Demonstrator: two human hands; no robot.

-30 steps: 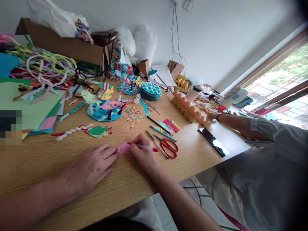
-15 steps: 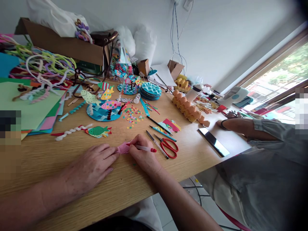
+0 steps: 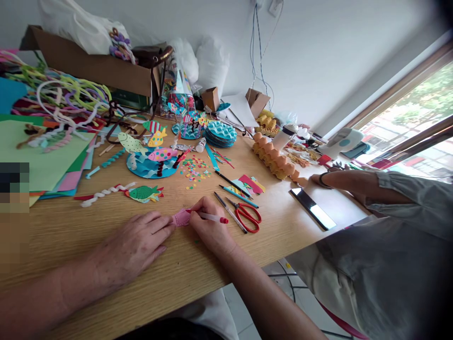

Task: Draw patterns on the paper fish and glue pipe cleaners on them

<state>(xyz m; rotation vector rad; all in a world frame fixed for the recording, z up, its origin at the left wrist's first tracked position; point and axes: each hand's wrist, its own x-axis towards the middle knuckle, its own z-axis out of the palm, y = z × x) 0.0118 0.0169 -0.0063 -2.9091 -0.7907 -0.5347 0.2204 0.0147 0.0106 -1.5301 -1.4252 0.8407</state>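
A pink paper cut-out (image 3: 182, 217) with a dotted pen line along its edge lies flat on the wooden table. My left hand (image 3: 136, 241) rests palm down beside it, fingers stretched, fingertips pressing on its left end. My right hand (image 3: 208, 224) is closed around a red pen (image 3: 213, 217) with a pale barrel and a red end. Its red tip touches the cut-out's upper right part. My fingers hide some of the cut-out's right side. Right of my right hand lie red-handled scissors (image 3: 247, 217), a grey pen (image 3: 230, 212) and a blue pencil (image 3: 239, 196).
A green paper fish (image 3: 143, 193) lies beyond my left hand, near a blue base (image 3: 152, 170) bearing paper fish. Confetti dots (image 3: 194, 171) are scattered behind. Egg-carton strips (image 3: 274, 158) and a phone (image 3: 312, 208) lie to the right, where another person's arm (image 3: 348, 180) reaches over the table.
My hands, the pen and the cut-out stay almost in place. The other person's hand at the right has shifted slightly left, beside the phone.
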